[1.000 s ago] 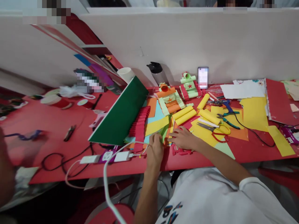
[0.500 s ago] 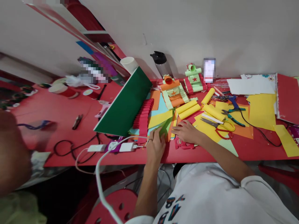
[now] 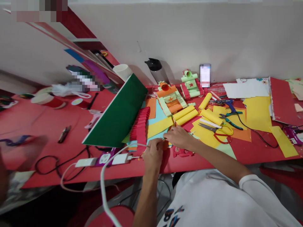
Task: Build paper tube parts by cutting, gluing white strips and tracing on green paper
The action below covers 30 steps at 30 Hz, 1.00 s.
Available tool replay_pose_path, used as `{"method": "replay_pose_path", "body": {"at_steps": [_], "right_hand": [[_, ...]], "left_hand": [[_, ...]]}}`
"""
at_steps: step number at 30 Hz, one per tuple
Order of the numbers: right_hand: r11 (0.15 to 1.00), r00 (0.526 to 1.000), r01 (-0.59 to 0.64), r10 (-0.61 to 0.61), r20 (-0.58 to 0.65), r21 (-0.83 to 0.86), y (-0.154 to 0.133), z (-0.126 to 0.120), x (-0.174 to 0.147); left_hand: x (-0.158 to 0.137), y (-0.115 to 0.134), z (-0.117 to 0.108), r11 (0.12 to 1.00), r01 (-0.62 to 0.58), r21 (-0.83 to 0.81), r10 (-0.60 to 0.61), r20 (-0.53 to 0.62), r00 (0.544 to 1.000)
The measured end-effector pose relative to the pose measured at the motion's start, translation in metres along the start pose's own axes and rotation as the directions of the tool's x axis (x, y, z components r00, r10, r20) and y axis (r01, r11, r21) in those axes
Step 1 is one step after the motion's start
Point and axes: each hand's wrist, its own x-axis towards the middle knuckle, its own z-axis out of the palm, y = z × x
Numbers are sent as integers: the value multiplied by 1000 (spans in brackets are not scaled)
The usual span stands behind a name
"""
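Observation:
Over a pile of coloured paper sheets (image 3: 159, 127), my left hand (image 3: 153, 154) and my right hand (image 3: 178, 137) meet, fingertips almost touching. Both have their fingers pinched together; whatever sits between them is too small and covered to name. Just beyond my right hand lie yellow paper rolls (image 3: 187, 115). Red cut-out pieces (image 3: 181, 152) rest below its wrist. To the left of the sheets runs a row of red rolled paper strips (image 3: 141, 126). Behind stand an orange and pale green paper model (image 3: 171, 98) with a star and a green and red one (image 3: 191, 85).
A green board (image 3: 115, 115) leans at left. Scissors (image 3: 223, 135), teal-handled pliers (image 3: 233, 123) and a blue glue gun (image 3: 229, 105) lie at right. A white cable (image 3: 103, 179) crosses beside my left arm, near plugged-in adapters (image 3: 120, 159). A bottle (image 3: 157, 72) and phone (image 3: 205, 75) stand behind.
My hands have come together, fingertips meeting. The green paper strip that stood by my left hand no longer shows there. The view has shifted, and the other person's arm at left has mostly left it.

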Motion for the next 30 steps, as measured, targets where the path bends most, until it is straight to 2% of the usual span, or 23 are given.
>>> {"method": "replay_pose_path", "body": {"at_steps": [5, 12, 15, 24, 30], "right_hand": [[998, 998, 62, -62, -5, -32, 5, 3, 1], [992, 992, 112, -115, -56, -52, -1, 11, 0], [993, 990, 114, -117, -81, -35, -1, 14, 2], [996, 997, 64, -66, -50, -55, 1, 10, 4], [995, 995, 62, -67, -73, -73, 3, 14, 2]], "left_hand": [[2, 2, -6, 999, -46, -13, 46, 17, 999], [3, 4, -9, 998, 59, 3, -59, 43, 997], [3, 5, -10, 998, 54, -9, -54, 31, 998], [-1, 4, -14, 987, -156, -49, 157, 19, 987], [-7, 3, -21, 979, -203, -31, 204, 27, 979]]}}
